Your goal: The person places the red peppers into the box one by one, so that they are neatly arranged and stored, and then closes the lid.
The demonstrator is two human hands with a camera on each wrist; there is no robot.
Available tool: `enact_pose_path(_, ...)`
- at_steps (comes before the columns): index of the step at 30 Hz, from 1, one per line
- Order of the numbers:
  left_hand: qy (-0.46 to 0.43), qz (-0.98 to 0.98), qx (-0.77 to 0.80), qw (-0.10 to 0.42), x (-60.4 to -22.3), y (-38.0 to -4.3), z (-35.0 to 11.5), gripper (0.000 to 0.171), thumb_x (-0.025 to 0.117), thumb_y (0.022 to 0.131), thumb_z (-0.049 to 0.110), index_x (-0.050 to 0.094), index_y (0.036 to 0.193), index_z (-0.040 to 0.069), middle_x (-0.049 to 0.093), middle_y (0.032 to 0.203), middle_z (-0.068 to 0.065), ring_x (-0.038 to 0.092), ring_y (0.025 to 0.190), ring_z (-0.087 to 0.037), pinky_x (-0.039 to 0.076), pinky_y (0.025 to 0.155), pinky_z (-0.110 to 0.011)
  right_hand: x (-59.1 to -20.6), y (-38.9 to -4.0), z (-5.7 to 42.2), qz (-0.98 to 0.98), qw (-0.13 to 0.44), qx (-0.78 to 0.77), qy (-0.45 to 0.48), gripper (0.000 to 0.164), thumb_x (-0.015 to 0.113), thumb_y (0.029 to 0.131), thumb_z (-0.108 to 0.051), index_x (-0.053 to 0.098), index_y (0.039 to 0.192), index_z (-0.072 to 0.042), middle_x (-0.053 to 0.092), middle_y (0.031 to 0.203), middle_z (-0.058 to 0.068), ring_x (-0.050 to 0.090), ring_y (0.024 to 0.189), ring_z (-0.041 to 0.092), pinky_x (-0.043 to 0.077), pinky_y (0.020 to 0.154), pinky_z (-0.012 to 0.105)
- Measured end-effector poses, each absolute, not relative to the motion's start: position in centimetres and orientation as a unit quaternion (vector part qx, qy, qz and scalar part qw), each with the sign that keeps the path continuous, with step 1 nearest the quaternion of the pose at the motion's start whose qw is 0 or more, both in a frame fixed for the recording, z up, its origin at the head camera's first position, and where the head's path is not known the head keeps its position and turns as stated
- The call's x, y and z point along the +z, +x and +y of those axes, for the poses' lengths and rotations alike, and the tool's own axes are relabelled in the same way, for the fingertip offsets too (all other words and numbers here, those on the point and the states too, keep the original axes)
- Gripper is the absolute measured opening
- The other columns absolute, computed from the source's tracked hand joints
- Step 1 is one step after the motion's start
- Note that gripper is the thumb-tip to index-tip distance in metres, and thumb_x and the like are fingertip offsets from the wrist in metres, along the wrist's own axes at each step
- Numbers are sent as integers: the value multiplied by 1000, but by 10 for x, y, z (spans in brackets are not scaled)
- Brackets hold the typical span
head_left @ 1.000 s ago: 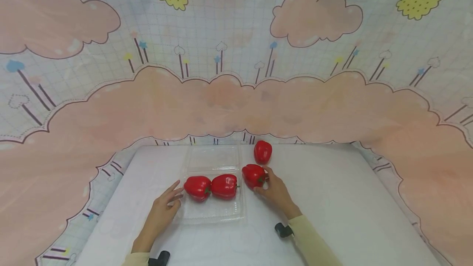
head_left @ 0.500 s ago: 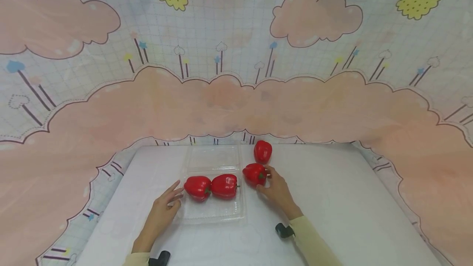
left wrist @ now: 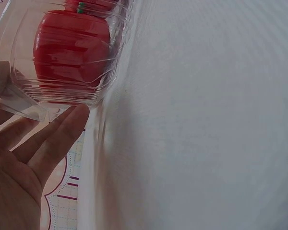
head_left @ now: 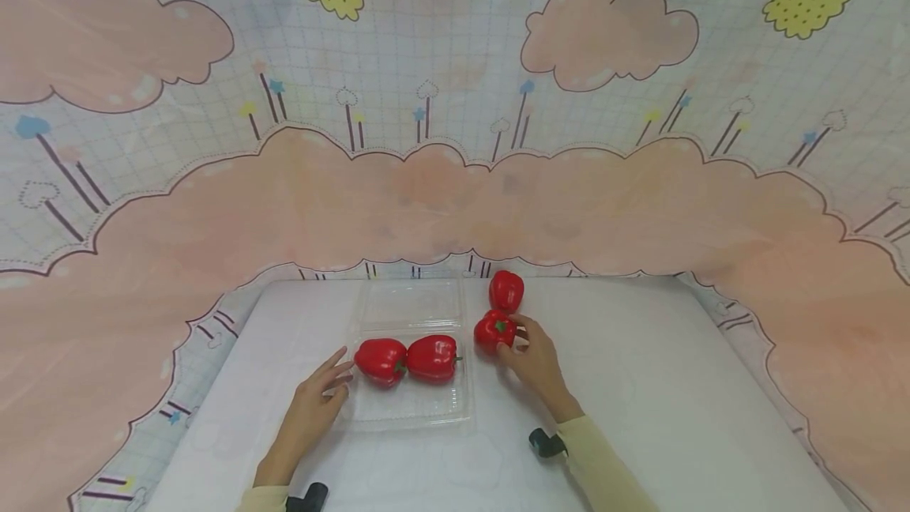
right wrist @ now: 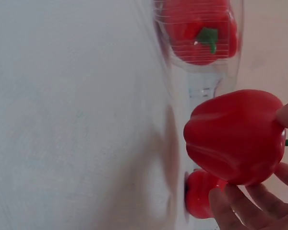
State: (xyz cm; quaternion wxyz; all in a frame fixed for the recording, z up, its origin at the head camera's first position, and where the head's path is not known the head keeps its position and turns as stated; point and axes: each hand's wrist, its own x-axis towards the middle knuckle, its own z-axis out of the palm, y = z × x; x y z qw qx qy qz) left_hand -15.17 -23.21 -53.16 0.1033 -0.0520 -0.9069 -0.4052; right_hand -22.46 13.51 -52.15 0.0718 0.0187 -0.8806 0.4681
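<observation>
My right hand [head_left: 535,355] pinches a red bell pepper [head_left: 494,333] between thumb and fingers, just right of a clear plastic clamshell box [head_left: 408,415]. Its green stem faces up toward the head camera. In the right wrist view this held pepper [right wrist: 237,136] appears raised off the table. Two more red bell peppers, a left one [head_left: 380,362] and a right one [head_left: 432,359], lie side by side in the box. My left hand [head_left: 313,401] has its fingers extended, the fingertips touching the box's left side, as the left wrist view [left wrist: 62,132] confirms.
Another red bell pepper [head_left: 506,291] lies on the white table [head_left: 640,385] behind the held one. The box's lid [head_left: 412,305] is folded back toward the table's far edge. A cloud-patterned cloth [head_left: 455,204] hangs behind the table.
My right hand has turned the pepper so its stem points up, and shifted it slightly right, away from the box. The left hand and the other peppers have not moved.
</observation>
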Motion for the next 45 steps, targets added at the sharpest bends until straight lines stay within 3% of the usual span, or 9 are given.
enact_pose_path(24, -50, -906, -409, 99, -530, -152, -232, 41, 56, 92, 0, 61, 131, 7, 45, 153, -10, 68, 113, -32, 60, 85, -39, -489, -212, 127, -843, 164, 504, 93, 67, 82, 75, -18, 51, 134, -15, 56, 134, 6, 59, 120, 27, 59, 92, 44)
enact_pose_path(36, -45, -906, -411, 93, -530, -152, -232, 40, 56, 92, 1, 61, 132, 7, 44, 154, -10, 67, 113, -32, 60, 86, -39, -480, -203, 121, -853, 149, 492, 93, 69, 80, 79, -26, 50, 140, -13, 58, 136, 10, 58, 111, 30, 59, 87, 52)
enact_pose_path(45, -51, -904, -413, 98, -530, -151, -232, 40, 56, 92, 0, 61, 131, 6, 44, 154, -10, 68, 112, -33, 61, 85, -38, -474, -200, 117, -837, 162, 510, 114, 67, 83, 77, -31, 53, 135, -16, 61, 133, 4, 60, 119, 25, 58, 94, 45)
